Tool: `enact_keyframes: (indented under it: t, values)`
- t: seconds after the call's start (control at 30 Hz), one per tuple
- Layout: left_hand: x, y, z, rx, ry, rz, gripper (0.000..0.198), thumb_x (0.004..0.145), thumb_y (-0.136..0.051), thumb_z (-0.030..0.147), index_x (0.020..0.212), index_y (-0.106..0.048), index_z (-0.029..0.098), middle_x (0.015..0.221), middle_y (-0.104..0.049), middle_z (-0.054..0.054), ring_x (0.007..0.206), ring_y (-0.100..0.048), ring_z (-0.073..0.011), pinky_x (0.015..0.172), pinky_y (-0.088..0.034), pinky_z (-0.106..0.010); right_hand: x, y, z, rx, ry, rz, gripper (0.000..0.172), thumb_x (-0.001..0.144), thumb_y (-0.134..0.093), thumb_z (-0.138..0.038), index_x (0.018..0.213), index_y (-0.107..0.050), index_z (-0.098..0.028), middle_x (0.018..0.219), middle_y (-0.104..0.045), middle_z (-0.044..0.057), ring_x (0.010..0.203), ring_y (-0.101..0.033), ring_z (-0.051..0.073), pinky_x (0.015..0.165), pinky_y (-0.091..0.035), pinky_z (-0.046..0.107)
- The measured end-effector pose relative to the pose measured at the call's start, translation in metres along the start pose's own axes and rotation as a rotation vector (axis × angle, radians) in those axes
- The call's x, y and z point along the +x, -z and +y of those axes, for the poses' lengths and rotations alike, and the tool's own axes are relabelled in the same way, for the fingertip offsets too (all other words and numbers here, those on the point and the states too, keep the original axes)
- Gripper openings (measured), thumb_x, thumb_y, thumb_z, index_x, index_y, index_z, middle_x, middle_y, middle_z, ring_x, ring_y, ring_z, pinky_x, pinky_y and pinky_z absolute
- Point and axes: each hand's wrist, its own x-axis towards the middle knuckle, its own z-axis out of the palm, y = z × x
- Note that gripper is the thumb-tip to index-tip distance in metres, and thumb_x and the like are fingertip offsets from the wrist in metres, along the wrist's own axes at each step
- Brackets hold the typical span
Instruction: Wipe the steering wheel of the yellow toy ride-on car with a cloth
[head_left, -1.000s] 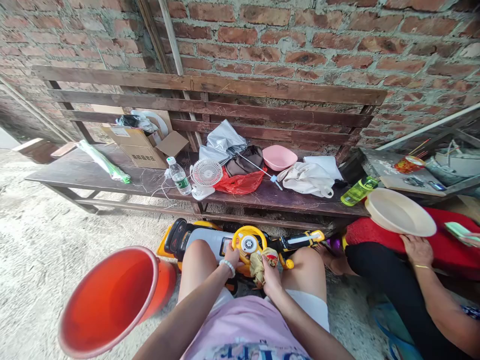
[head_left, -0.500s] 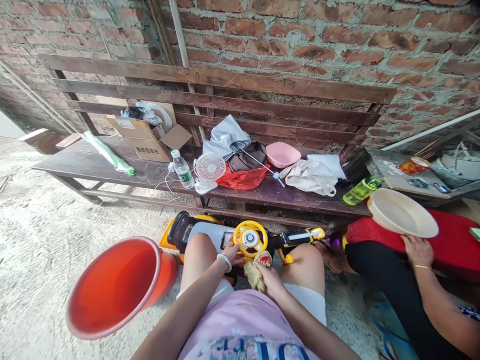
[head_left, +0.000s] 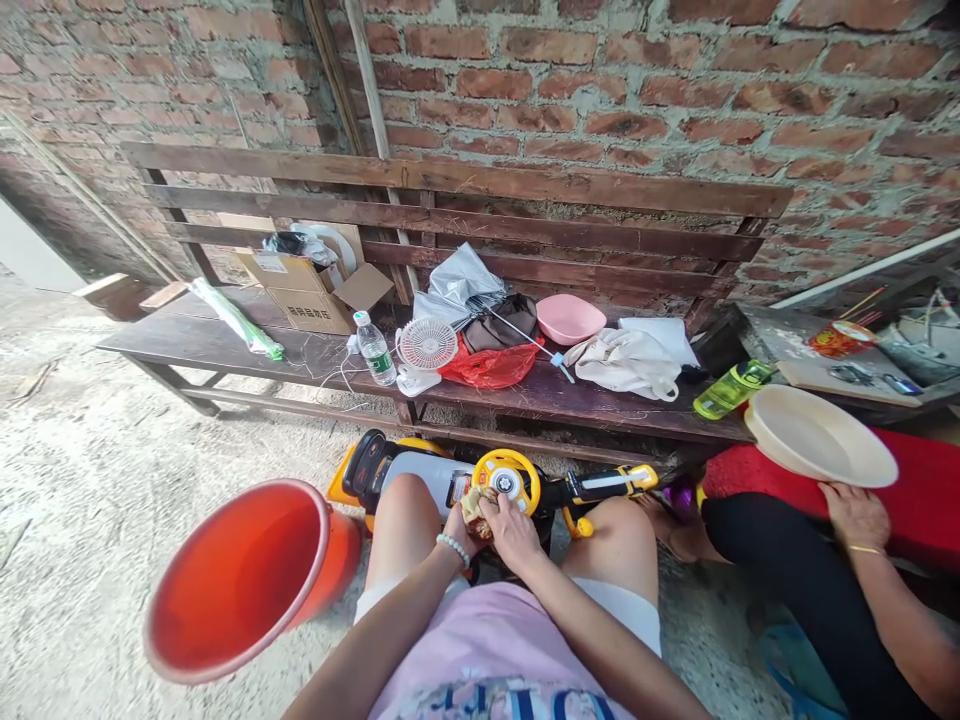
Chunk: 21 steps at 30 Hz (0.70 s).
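Note:
A yellow and white toy ride-on car (head_left: 420, 470) stands between my knees, its yellow steering wheel (head_left: 516, 474) toward me. My right hand (head_left: 511, 528) presses a crumpled yellowish cloth (head_left: 473, 503) against the left rim of the wheel. My left hand (head_left: 457, 528), with a white bead bracelet at the wrist, sits right beside it under the wheel, touching the cloth and the car; whether it grips anything is hidden by the right hand.
An orange bucket (head_left: 247, 575) lies tilted at my left. A dark wooden bench (head_left: 225, 345) along the brick wall carries a cardboard box (head_left: 311, 290), water bottle (head_left: 373, 349), small fan (head_left: 426, 348), red bag, pink bowl (head_left: 569, 318). Another person's hand (head_left: 855, 512) holds a cream plate (head_left: 819, 435).
My right hand has carried the cloth from below the wheel's right side up and left onto the wheel's left rim. The view has shifted a little; the other person's plate stays put.

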Motion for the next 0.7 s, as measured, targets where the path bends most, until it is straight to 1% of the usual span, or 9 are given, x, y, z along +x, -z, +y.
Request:
enact_keyframes:
  t: [0.13, 0.2, 0.27, 0.37, 0.43, 0.5, 0.57, 0.63, 0.7]
  values:
    - [0.004, -0.001, 0.0, 0.027, 0.025, 0.006, 0.048, 0.103, -0.035, 0.046, 0.117, -0.068, 0.014, 0.099, -0.08, -0.013, 0.105, -0.076, -0.0273, 0.095, -0.061, -0.04, -0.013, 0.001, 0.018, -0.002, 0.033, -0.026, 0.059, 0.094, -0.046, -0.008, 0.147, -0.054, -0.031, 0.136, -0.061, 0.012, 0.117, -0.066, 0.026, 0.093, -0.052, 0.033]
    - [0.008, -0.001, 0.0, 0.168, 0.044, 0.003, 0.051, 0.105, -0.03, 0.046, 0.119, -0.067, 0.014, 0.098, -0.079, -0.013, 0.101, -0.076, -0.0273, 0.093, -0.061, -0.041, -0.023, 0.001, 0.032, 0.012, 0.007, -0.029, 0.06, 0.091, -0.05, -0.007, 0.146, -0.054, -0.032, 0.137, -0.06, 0.012, 0.116, -0.066, 0.026, 0.091, -0.051, 0.032]
    - [0.013, -0.001, 0.0, 0.337, 0.029, 0.06, 0.042, 0.106, -0.034, 0.04, 0.121, -0.064, 0.015, 0.094, -0.077, -0.011, 0.095, -0.076, -0.0254, 0.09, -0.061, -0.039, -0.032, 0.004, 0.05, 0.028, -0.063, -0.028, 0.062, 0.087, -0.057, -0.008, 0.144, -0.055, -0.031, 0.134, -0.06, 0.011, 0.112, -0.068, 0.025, 0.088, -0.05, 0.031]
    - [0.023, -0.004, -0.001, 0.482, -0.053, 0.193, 0.026, 0.102, -0.049, 0.029, 0.125, -0.056, 0.02, 0.089, -0.072, -0.004, 0.09, -0.073, -0.0217, 0.085, -0.059, -0.034, -0.042, 0.018, 0.074, 0.034, -0.216, -0.03, 0.061, 0.083, -0.063, -0.01, 0.141, -0.056, -0.029, 0.128, -0.061, 0.009, 0.104, -0.07, 0.024, 0.085, -0.048, 0.03]
    - [0.031, -0.006, -0.002, 0.542, -0.103, 0.251, 0.03, 0.097, -0.06, 0.024, 0.126, -0.053, 0.023, 0.088, -0.07, -0.002, 0.091, -0.071, -0.0218, 0.084, -0.058, -0.034, -0.045, 0.033, 0.084, 0.044, -0.295, -0.016, 0.06, 0.084, -0.064, -0.013, 0.141, -0.056, -0.027, 0.125, -0.062, 0.009, 0.102, -0.07, 0.024, 0.083, -0.048, 0.029]
    - [0.037, -0.008, -0.002, 0.607, -0.14, 0.297, 0.033, 0.094, -0.066, 0.021, 0.124, -0.052, 0.023, 0.088, -0.068, -0.002, 0.092, -0.07, -0.023, 0.084, -0.057, -0.035, -0.043, 0.047, 0.085, 0.054, -0.324, 0.041, 0.06, 0.087, -0.064, -0.018, 0.145, -0.054, -0.025, 0.127, -0.061, 0.01, 0.104, -0.069, 0.024, 0.085, -0.049, 0.03]
    - [0.04, -0.007, -0.002, 0.652, -0.169, 0.318, 0.034, 0.093, -0.069, 0.022, 0.124, -0.053, 0.022, 0.09, -0.068, -0.003, 0.093, -0.07, -0.0239, 0.084, -0.057, -0.035, -0.034, 0.053, 0.076, 0.057, -0.3, 0.132, 0.061, 0.089, -0.063, -0.022, 0.149, -0.051, -0.025, 0.135, -0.058, 0.013, 0.114, -0.066, 0.027, 0.093, -0.049, 0.032]
    - [0.039, -0.005, -0.001, 0.675, -0.193, 0.322, 0.034, 0.094, -0.07, 0.022, 0.124, -0.054, 0.02, 0.095, -0.069, -0.005, 0.093, -0.07, -0.0237, 0.084, -0.057, -0.035, -0.02, 0.049, 0.058, 0.056, -0.245, 0.179, 0.061, 0.09, -0.064, -0.027, 0.15, -0.052, -0.025, 0.144, -0.054, 0.015, 0.124, -0.059, 0.031, 0.102, -0.047, 0.037]
    - [0.037, -0.004, 0.0, 0.675, -0.217, 0.304, 0.032, 0.097, -0.069, 0.026, 0.126, -0.057, 0.018, 0.104, -0.07, -0.007, 0.095, -0.07, -0.0216, 0.085, -0.058, -0.035, -0.004, 0.036, 0.039, 0.048, -0.201, 0.167, 0.061, 0.09, -0.065, -0.031, 0.149, -0.054, -0.026, 0.15, -0.051, 0.016, 0.13, -0.053, 0.034, 0.106, -0.046, 0.042]
